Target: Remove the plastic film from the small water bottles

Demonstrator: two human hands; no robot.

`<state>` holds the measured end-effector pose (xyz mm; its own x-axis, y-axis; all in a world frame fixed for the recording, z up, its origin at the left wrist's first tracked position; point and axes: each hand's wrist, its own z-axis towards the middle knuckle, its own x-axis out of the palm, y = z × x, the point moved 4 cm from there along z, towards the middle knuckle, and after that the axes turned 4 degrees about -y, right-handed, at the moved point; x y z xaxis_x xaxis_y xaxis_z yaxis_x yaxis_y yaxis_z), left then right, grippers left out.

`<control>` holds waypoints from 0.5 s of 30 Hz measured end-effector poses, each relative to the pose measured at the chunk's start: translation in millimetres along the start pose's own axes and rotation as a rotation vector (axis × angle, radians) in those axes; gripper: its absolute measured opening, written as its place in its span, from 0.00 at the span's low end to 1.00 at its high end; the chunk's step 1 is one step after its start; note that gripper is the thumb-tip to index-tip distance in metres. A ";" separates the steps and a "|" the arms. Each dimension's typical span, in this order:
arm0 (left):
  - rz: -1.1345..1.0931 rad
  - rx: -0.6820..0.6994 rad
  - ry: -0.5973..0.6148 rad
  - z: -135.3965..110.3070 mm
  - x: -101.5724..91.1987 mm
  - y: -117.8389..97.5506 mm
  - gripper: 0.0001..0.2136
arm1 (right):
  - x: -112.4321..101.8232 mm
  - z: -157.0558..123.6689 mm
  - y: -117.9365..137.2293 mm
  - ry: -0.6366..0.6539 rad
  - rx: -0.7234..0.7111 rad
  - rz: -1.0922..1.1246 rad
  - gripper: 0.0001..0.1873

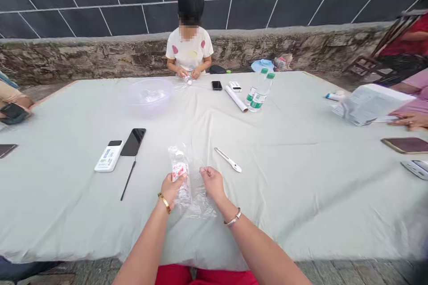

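Observation:
A clear plastic bottle with a red and white label lies on the table, cap end away from me, with clear plastic film around it. My left hand is closed on the bottle from its left side, thumb across the label. To the right of the bottle, my right hand pinches an edge of the film between thumb and fingers. A white utility knife rests just beyond my right hand, its tip pointing away to the left.
Left stand a white power bank, a black phone and a black strap. Further off are a translucent basin, a film roll and two water bottles. A person sits opposite, handling a bottle; others sit at both sides.

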<state>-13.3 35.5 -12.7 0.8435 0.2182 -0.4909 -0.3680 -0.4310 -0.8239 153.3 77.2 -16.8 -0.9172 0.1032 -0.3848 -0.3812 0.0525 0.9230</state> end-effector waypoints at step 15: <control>0.465 0.182 -0.113 -9.1 -13.8 -32.9 0.23 | -22.0 -14.8 -5.3 -0.024 0.099 0.102 0.19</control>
<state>-9.2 38.7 23.8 0.5303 0.1373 -0.8366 -0.7651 -0.3477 -0.5420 173.8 60.0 -13.1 -0.9473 0.1365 -0.2898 -0.2715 0.1381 0.9525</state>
